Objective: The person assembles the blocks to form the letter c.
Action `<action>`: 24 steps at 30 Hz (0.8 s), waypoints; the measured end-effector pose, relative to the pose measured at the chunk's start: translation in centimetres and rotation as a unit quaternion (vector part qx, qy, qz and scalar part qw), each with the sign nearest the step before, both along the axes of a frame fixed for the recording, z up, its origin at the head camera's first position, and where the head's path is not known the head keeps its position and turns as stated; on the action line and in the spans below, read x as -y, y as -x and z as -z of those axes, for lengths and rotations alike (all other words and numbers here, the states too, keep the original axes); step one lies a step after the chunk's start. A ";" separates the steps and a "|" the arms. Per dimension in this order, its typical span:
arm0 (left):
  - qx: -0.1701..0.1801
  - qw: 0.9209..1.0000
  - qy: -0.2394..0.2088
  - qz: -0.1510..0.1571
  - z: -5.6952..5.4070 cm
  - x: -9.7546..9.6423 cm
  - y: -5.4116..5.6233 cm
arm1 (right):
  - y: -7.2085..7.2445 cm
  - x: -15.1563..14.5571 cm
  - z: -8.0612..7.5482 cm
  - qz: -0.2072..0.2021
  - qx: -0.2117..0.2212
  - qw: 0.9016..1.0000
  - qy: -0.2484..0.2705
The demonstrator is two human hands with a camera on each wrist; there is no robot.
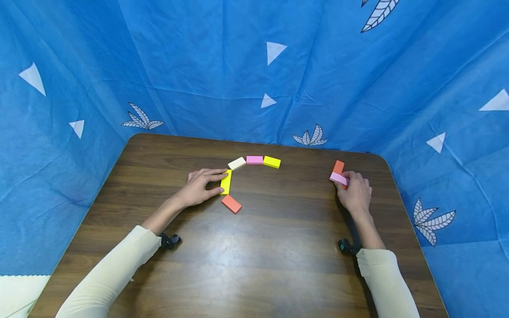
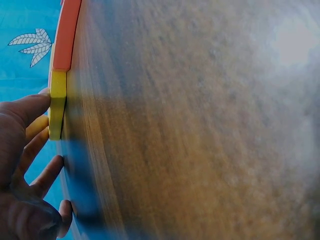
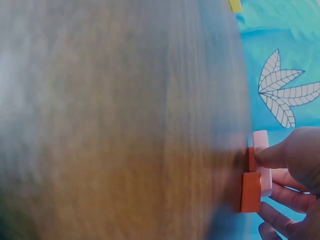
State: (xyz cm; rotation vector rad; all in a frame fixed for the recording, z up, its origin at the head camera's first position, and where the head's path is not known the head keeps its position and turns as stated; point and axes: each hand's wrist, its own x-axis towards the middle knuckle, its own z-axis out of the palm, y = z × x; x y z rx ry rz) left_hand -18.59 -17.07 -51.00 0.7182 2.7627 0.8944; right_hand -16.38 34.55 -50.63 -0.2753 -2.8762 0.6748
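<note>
My left hand (image 1: 200,186) is at the left of the table and pinches a yellow block (image 1: 226,183), thumb near its lower end and forefinger near its upper end. A red-orange block (image 1: 231,204) lies just below that one; in the left wrist view the red-orange block (image 2: 66,37) and yellow block (image 2: 58,105) overlap. Over on the right, my right hand (image 1: 356,192) grips a pink block (image 1: 339,178) between thumb and fingers. This pink block (image 3: 260,177) lies across the tops of orange blocks (image 3: 251,194) in the right wrist view.
Past the left hand, a cream block (image 1: 237,163), a pink block (image 1: 254,160) and another yellow block (image 1: 272,162) form a curved row. Blue patterned cloth (image 1: 246,79) hangs behind and beside the brown wooden table (image 1: 254,260).
</note>
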 end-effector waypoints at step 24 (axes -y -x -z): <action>0.000 1.000 -0.006 -0.003 0.2 0.1 0.0 | -1.0 3.6 0.2 -0.105 -0.040 0.993 0.029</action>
